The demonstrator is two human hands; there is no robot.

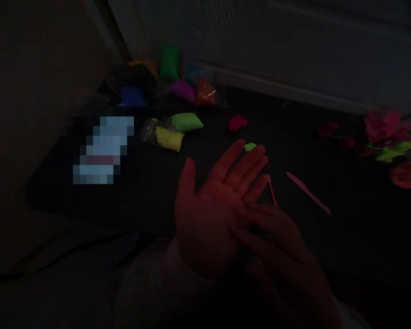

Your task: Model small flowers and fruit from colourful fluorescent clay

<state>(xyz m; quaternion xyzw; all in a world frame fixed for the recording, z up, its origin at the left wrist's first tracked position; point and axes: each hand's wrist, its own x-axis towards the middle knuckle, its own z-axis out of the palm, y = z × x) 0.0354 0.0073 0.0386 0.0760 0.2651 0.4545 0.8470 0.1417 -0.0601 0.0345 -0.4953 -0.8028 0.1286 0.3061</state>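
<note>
While the left hand (212,219) spreads wide, palm up, the right hand (284,242) touches it, its grip too dark to tell. The right hand hides a slim pink tool's (271,191) lower end; left fingertips crowd a green piece (250,147). Farther back lie a magenta lump (237,122) and a red packet (205,92).

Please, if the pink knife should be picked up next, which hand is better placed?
Probably the right hand: it is nearer to the pink knife, on the same side. The left hand is palm up and farther away.
</note>
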